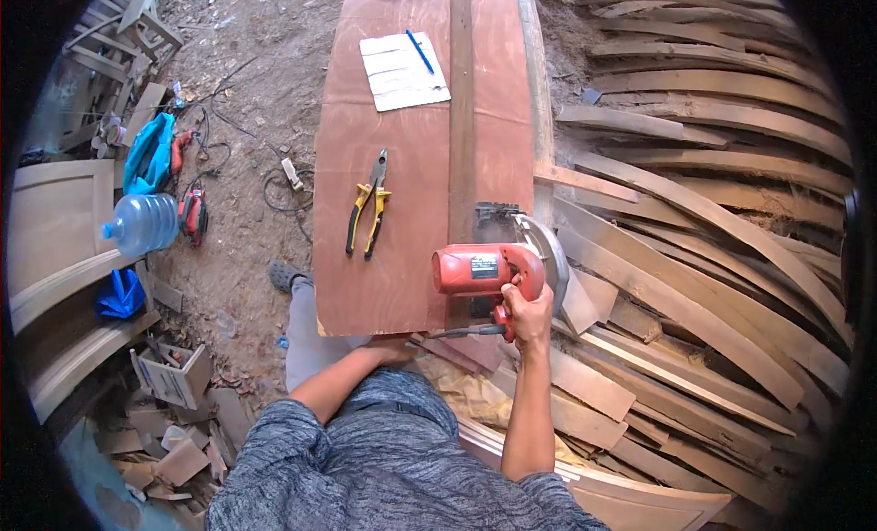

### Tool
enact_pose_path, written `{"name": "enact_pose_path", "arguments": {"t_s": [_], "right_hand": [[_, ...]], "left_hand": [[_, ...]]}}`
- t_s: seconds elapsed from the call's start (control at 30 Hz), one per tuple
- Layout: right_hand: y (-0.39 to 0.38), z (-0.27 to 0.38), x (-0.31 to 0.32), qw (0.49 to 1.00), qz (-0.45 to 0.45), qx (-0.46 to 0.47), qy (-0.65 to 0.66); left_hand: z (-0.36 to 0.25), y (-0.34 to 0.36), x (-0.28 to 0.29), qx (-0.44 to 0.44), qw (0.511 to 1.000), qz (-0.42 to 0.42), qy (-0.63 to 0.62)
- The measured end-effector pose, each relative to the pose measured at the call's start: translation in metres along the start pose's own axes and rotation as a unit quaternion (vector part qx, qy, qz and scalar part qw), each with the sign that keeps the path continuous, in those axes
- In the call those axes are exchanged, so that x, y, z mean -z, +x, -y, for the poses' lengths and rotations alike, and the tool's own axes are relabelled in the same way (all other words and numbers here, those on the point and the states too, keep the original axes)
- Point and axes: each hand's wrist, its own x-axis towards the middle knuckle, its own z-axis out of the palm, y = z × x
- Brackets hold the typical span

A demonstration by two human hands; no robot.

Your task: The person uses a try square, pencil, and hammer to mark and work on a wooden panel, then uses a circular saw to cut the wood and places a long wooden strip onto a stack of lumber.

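A red circular saw (468, 268) rests on a reddish-brown plywood sheet (384, 134) at its near right part. My right hand (527, 310) is closed round the saw's rear handle, and a dark cord runs leftward from it. The silver blade guard (550, 257) sits at the sheet's right edge. By the sheet's near edge, in front of my waist, is my left hand (393, 349); its fingers are largely hidden there. Combination pliers (378, 186) with yellow-and-black handles lie on the sheet, left of the saw. Farther off are a white paper (391, 79) and a blue pencil (420, 52).
Several curved planks (722, 84) are piled on the right. Leftward on the dirt lie a clear blue water bottle (146, 223), a red power tool (194, 214), loose cords (274, 189), a wooden box (178, 376) and wood scraps (178, 462). A narrow board (463, 120) runs along the sheet.
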Motion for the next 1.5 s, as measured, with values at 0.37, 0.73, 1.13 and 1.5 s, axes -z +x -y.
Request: {"name": "enact_pose_path", "arguments": {"t_s": [0.37,0.73,1.13,1.5], "right_hand": [[0.025,0.021,-0.007,1.000,0.006,0.004,-0.016],[0.052,0.033,-0.016,0.998,0.012,0.048,-0.030],[0.103,0.056,-0.031,0.999,0.009,0.036,-0.030],[0.147,0.077,-0.048,0.999,0.014,0.044,-0.027]], "left_hand": [[0.051,-0.139,0.063,-0.101,0.971,-0.214,-0.016],[0.018,-0.170,0.198,-0.097,0.900,-0.425,0.005],[0.031,-0.053,0.327,-0.125,0.898,-0.417,0.065],[0.052,0.019,0.338,-0.046,0.875,-0.481,0.033]]}}
